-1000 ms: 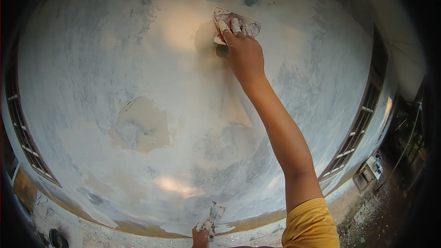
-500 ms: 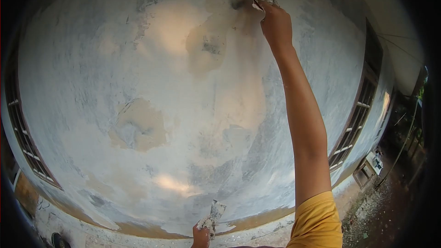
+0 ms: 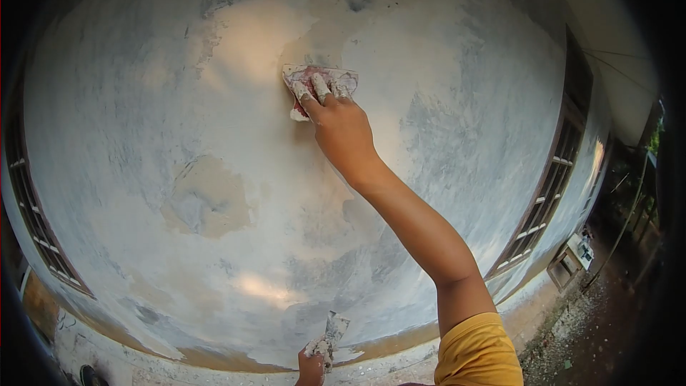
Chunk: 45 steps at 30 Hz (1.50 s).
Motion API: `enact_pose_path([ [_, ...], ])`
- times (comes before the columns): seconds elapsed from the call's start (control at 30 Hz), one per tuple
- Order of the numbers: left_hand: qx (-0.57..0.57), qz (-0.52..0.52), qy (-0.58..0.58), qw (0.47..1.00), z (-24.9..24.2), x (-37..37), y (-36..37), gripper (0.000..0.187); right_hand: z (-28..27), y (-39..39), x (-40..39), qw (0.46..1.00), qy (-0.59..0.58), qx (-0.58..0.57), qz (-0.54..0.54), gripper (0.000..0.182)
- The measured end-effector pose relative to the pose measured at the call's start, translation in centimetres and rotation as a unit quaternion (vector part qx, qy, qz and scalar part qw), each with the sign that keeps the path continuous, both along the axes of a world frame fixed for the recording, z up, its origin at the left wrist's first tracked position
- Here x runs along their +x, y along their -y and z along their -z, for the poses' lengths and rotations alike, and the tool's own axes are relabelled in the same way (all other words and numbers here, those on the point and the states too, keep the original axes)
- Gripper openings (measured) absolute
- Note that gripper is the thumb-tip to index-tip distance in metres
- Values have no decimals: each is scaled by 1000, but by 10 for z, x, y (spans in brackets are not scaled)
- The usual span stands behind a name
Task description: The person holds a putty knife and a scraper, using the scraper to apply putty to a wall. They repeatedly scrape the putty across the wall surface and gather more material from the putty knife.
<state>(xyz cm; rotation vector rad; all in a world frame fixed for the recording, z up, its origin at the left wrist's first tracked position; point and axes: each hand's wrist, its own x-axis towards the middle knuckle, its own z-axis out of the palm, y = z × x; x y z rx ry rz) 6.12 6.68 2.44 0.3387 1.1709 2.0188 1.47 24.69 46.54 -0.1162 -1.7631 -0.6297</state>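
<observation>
My right hand (image 3: 346, 125) is closed on a wide putty spreader (image 3: 319, 75), its reddish face caked with pale putty. The fingers lie spread across its back, and the blade rests against the wall (image 3: 271, 157) over a tan, damp-looking patch. Low in the view, my left hand (image 3: 310, 369) grips a putty knife (image 3: 336, 325) with its blade pointing up, putty crusted on the blade and handle. Grey-white skim coat covers much of the wall in uneven streaks.
Another tan patch (image 3: 211, 196) shows at the lower left of the wall. Barred windows stand at the left (image 3: 43, 214) and right (image 3: 554, 186). A pale ledge (image 3: 386, 370) runs along the wall's foot. A wooden frame (image 3: 566, 268) leans at the right near gravel.
My right hand has come down and left with the spreader, from the upper wall to the tan patch, and the spreader now lies flatter. My left hand stays almost still.
</observation>
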Motion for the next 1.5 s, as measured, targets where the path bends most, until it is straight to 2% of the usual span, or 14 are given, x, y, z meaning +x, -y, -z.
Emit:
enact_pose_path([
  [0.07, 0, 10, -11, 1000, -3, -2, 0, 26, -11, 6, 27, 998, 20, -10, -53, 43],
  [0.17, 11, -20, 25, 999, 0, 1, -3, 26, -87, -18, 64, 984, -168, 39, -47, 40],
  [0.3, -31, 16, -55, 998, -1, 2, 2, 29, -187, -75, 66, 971, -228, 16, 74, 39],
  [0.47, 6, 10, -36, 999, 7, 2, -8, 30, -178, -62, 24, 970, -217, 28, 105, 23],
  [0.57, -52, -22, -153, 987, 0, 1, -9, 31, -161, -48, 20, 977, -193, 17, 87, 25],
  [0.63, 56, 44, -161, 984, 11, 2, -9, 31, -148, -43, 17, 979, -185, 31, 74, 24],
  [0.83, -85, -45, -355, 930, 146, 16, -50, 31, -91, -13, 24, 999, -38, 10, 15, 34],
  [1.0, -211, -157, -542, 798, 261, -17, -125, 30, -167, -51, 86, 980, -177, -20, 85, 44],
  [1.03, -236, -180, -573, 764, 327, -29, -161, 30, -179, -58, 86, 980, -178, -21, 82, 44],
  [1.07, -238, -183, -573, 763, 220, -18, -111, 30, -188, -62, 83, 976, -187, -25, 106, 39],
  [1.1, -108, -85, -343, 929, 85, 7, -51, 30, -192, -72, 77, 972, -196, -30, 129, 34],
  [1.13, 36, 23, -75, 996, 0, 21, -16, 30, -189, -71, 68, 972, -195, -30, 127, 34],
  [1.27, 39, 42, -42, 997, 8, 12, -24, 30, -159, -47, 15, 978, -201, 7, 52, 18],
  [1.5, -17, 35, -61, 997, 19, 34, -25, 32, -79, 8, -28, 998, -64, -16, -13, 18],
])
